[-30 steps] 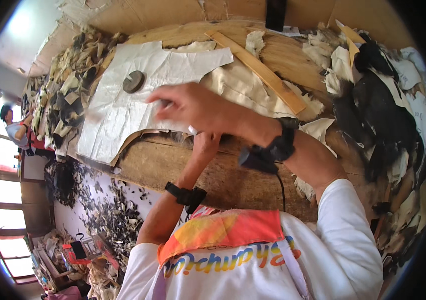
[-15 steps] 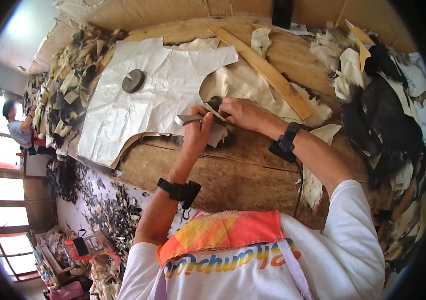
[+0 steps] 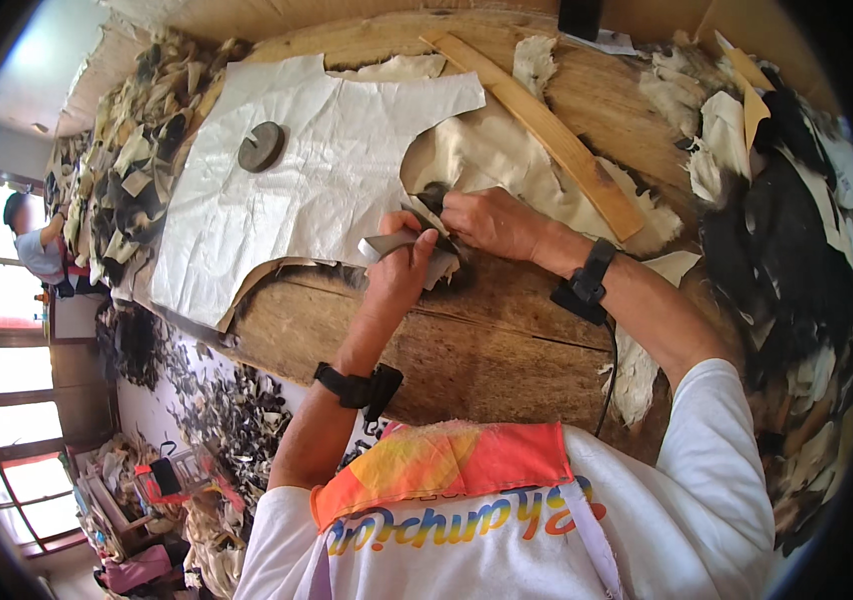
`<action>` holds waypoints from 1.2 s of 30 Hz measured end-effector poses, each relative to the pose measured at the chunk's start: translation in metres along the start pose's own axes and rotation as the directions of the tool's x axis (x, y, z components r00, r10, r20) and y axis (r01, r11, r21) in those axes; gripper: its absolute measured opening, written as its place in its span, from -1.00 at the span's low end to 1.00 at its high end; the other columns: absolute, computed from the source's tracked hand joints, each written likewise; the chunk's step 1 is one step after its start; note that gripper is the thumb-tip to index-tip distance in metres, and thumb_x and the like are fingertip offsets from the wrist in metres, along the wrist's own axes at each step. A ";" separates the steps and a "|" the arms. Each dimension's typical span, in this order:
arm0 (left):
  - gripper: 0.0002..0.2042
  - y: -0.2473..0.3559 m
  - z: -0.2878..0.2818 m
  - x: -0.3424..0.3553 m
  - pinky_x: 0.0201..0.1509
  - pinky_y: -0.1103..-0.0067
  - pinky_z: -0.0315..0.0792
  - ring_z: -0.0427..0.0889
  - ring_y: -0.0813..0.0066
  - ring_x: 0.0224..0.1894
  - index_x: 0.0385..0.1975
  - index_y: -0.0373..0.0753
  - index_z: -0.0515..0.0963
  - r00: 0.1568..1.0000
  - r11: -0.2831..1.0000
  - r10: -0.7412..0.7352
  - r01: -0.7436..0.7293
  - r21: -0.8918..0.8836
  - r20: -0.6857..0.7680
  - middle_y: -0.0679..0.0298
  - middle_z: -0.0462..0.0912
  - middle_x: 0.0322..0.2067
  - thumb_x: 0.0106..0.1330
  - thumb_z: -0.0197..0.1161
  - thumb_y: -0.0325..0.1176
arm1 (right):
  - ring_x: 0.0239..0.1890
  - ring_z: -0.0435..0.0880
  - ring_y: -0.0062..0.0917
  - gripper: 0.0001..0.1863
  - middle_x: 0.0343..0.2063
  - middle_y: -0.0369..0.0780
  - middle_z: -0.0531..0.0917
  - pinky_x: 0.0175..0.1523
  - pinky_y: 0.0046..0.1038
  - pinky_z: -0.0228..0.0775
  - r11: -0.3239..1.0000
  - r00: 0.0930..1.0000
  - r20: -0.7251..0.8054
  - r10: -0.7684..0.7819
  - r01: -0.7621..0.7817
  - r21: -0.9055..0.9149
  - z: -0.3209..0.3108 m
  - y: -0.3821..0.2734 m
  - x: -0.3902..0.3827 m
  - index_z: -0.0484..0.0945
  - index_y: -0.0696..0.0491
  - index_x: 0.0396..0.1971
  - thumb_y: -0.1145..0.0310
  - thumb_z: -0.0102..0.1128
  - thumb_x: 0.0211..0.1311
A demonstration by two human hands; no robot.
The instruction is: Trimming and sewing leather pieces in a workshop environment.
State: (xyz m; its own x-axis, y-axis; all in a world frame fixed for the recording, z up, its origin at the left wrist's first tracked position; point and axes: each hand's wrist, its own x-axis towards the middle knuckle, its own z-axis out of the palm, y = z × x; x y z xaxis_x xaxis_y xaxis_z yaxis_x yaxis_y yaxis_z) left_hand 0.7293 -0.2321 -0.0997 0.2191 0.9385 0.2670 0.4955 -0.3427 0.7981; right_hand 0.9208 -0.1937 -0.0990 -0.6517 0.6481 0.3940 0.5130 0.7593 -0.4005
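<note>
My left hand (image 3: pixel 399 272) is closed around a flat grey tool (image 3: pixel 390 243) with a pale end; its kind is hard to make out. Beside it, my right hand (image 3: pixel 495 226) pinches the edge of a cream hide (image 3: pixel 472 150) whose dark fur shows at the fingers. The fingertips of both hands almost meet there, hiding the exact grip. A large whitish paper pattern (image 3: pixel 292 200) with curved cut-outs covers part of the hide, its right edge next to my hands. On the pattern sits a round dark weight (image 3: pixel 262 147) with a short peg.
A long wooden strip (image 3: pixel 547 130) lies aslant over the hide on the wooden work table (image 3: pixel 367 335). Fur scraps (image 3: pixel 137 150) are heaped at the left, and black and white pelts (image 3: pixel 782 240) at the right. Another person (image 3: pixel 39 240) stands far left; dark scraps litter the floor.
The grey tool in my left hand has tilted, showing more of its broad side. My right hand stays at the hide's edge. The whole view has shifted slightly.
</note>
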 end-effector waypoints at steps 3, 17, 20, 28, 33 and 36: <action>-0.79 0.002 0.002 -0.001 -0.30 0.46 0.33 0.40 0.29 -0.40 -0.27 -0.29 0.34 0.998 0.998 0.051 -0.050 0.024 -0.028 0.15 0.39 -0.41 0.28 0.17 -0.32 | -0.47 0.59 -0.28 -0.95 -0.54 -0.16 0.48 -0.40 -0.30 0.46 1.000 1.000 -0.001 -0.004 0.004 0.004 0.002 0.001 0.001 0.45 0.09 -0.57 0.45 0.06 0.00; -0.80 0.009 0.001 0.000 -0.30 0.32 0.28 0.42 0.11 -0.39 -0.37 -0.31 0.36 0.995 0.999 -0.041 0.041 0.012 0.095 0.07 0.45 -0.45 0.25 0.18 -0.31 | -0.45 0.53 -0.17 -0.94 -0.44 -0.12 0.51 -0.34 -0.25 0.38 0.948 0.968 -0.043 0.249 -0.234 0.215 0.015 0.003 0.016 0.44 0.16 -0.52 0.50 0.10 -0.02; -0.77 0.008 -0.001 -0.001 -0.29 0.33 0.29 0.43 0.12 -0.37 -0.36 -0.31 0.36 0.993 0.998 -0.064 0.063 0.019 0.102 0.07 0.46 -0.45 0.24 0.20 -0.29 | -0.43 0.53 -0.18 -0.94 -0.45 -0.12 0.51 -0.32 -0.27 0.38 0.940 0.976 -0.020 0.215 -0.202 0.276 0.011 0.002 0.012 0.46 0.17 -0.52 0.50 0.10 -0.01; -0.72 -0.001 -0.005 -0.001 -0.33 0.45 0.33 0.40 0.28 -0.41 -0.32 -0.29 0.31 0.989 0.997 0.055 -0.062 0.042 0.138 0.15 0.42 -0.45 0.17 0.28 -0.33 | -0.39 0.55 -0.20 -0.92 -0.49 -0.14 0.48 -0.31 -0.29 0.38 0.975 0.990 0.048 0.132 -0.138 0.174 0.007 -0.001 0.008 0.48 0.14 -0.50 0.50 0.16 -0.05; -0.69 0.000 -0.008 0.006 -0.35 0.45 0.34 0.41 0.26 -0.42 -0.29 -0.30 0.31 0.990 0.998 0.062 -0.058 -0.039 0.123 0.13 0.40 -0.42 0.13 0.33 -0.37 | -0.42 0.58 -0.21 -0.92 -0.54 -0.15 0.52 -0.32 -0.28 0.42 0.960 0.981 -0.058 0.184 -0.167 0.225 0.008 -0.005 0.009 0.48 0.13 -0.58 0.45 0.15 -0.02; -0.69 -0.001 -0.011 0.013 -0.33 0.46 0.35 0.40 0.30 -0.42 -0.28 -0.30 0.30 0.990 0.996 0.087 -0.088 0.004 0.112 0.14 0.38 -0.41 0.12 0.32 -0.42 | -0.41 0.58 -0.22 -0.92 -0.52 -0.14 0.54 -0.29 -0.30 0.42 0.915 0.974 -0.053 0.221 -0.188 0.357 0.004 -0.006 0.011 0.49 0.16 -0.57 0.47 0.16 -0.04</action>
State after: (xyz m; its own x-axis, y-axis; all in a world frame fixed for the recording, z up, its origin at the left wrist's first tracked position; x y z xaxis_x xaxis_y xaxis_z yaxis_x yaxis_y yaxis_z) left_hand 0.7225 -0.2194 -0.0906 0.3542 0.8943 0.2733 0.4774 -0.4242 0.7695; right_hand 0.9087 -0.1912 -0.0954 -0.4918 0.8018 0.3394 0.3921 0.5520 -0.7358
